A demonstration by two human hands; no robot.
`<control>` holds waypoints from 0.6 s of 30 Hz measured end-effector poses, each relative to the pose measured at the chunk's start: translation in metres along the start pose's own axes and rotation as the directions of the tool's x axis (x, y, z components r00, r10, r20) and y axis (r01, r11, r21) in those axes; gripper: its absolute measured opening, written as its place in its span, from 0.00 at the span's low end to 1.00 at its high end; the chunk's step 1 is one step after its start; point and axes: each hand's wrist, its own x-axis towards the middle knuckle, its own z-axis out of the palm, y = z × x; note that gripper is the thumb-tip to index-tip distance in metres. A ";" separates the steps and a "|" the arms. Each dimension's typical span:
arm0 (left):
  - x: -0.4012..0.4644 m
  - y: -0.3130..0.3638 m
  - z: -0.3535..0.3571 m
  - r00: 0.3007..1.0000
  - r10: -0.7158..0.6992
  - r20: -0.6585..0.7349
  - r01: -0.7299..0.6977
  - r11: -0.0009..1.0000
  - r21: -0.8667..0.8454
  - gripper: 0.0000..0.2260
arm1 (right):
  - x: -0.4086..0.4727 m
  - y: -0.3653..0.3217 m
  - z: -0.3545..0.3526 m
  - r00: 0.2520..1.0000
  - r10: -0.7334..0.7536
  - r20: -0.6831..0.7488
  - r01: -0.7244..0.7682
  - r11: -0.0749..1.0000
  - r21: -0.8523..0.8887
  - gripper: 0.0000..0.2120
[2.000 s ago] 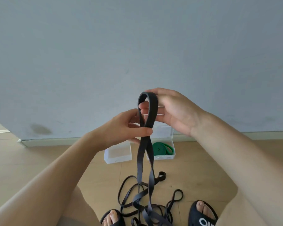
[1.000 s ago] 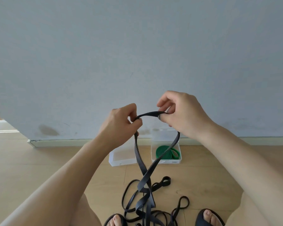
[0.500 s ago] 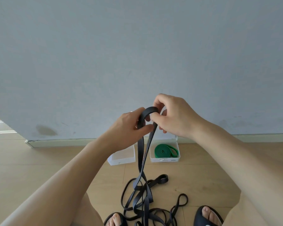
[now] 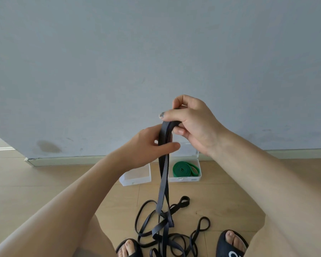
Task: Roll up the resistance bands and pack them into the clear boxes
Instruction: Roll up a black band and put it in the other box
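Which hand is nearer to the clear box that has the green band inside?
Right. As the head view frames it, the right hand hangs just above the clear box with the green band; the left hand is up and to its left.

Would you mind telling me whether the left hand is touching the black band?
Touching: the head view shows the left hand gripping the black band just below its folded top, thumb laid across the strap.

Hidden and cropped parts of your view

Your left hand (image 4: 146, 145) covers the far end of the empty clear box (image 4: 135, 176); your right hand (image 4: 191, 125) hides the lid of the box (image 4: 185, 179) with the green band (image 4: 185, 169). The black bands (image 4: 165, 236) and your slippers (image 4: 230, 245) run off the bottom edge.
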 end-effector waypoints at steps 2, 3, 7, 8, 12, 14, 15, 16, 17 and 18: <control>-0.001 0.003 0.000 1.000 -0.015 0.003 0.015 0.999 -0.034 0.07 | 0.002 -0.001 0.002 0.998 -0.017 -0.058 0.019 0.999 0.036 0.15; -0.002 0.004 0.001 1.000 -0.023 0.010 0.024 0.998 -0.052 0.06 | 0.003 -0.001 0.002 0.997 -0.021 -0.080 0.024 0.999 0.038 0.16; -0.004 0.007 -0.001 0.999 -0.014 0.046 0.016 0.999 -0.046 0.10 | 0.001 -0.003 -0.001 0.990 -0.035 -0.140 0.040 0.999 0.033 0.16; -0.005 0.007 -0.002 0.999 -0.011 0.037 0.012 0.999 -0.040 0.12 | 0.001 -0.004 -0.003 0.988 -0.040 -0.149 0.046 0.998 0.041 0.15; -0.007 0.006 -0.009 1.000 0.011 -0.017 -0.010 1.000 0.015 0.10 | 0.000 -0.007 -0.007 0.985 -0.065 -0.163 0.075 0.996 0.053 0.14; -0.007 0.005 -0.010 1.000 0.012 0.020 -0.012 1.000 0.006 0.04 | -0.001 -0.006 -0.006 0.984 -0.062 -0.167 0.074 0.995 0.067 0.13; -0.007 0.006 -0.010 0.999 0.005 0.040 -0.006 1.000 0.012 0.02 | -0.001 -0.006 -0.005 0.984 -0.052 -0.169 0.068 0.994 0.088 0.12; -0.006 0.006 -0.009 0.998 -0.006 0.063 0.005 1.000 0.010 0.02 | 0.000 -0.006 -0.004 0.984 -0.035 -0.173 0.058 0.990 0.125 0.12; -0.005 0.007 -0.008 0.996 -0.023 0.089 0.024 1.000 -0.013 0.03 | 0.000 -0.006 -0.004 0.984 -0.014 -0.178 0.046 0.983 0.177 0.11; -0.005 0.007 -0.007 0.993 -0.041 0.114 0.048 0.997 -0.056 0.04 | 0.001 -0.006 -0.004 0.983 0.007 -0.183 0.035 0.973 0.230 0.11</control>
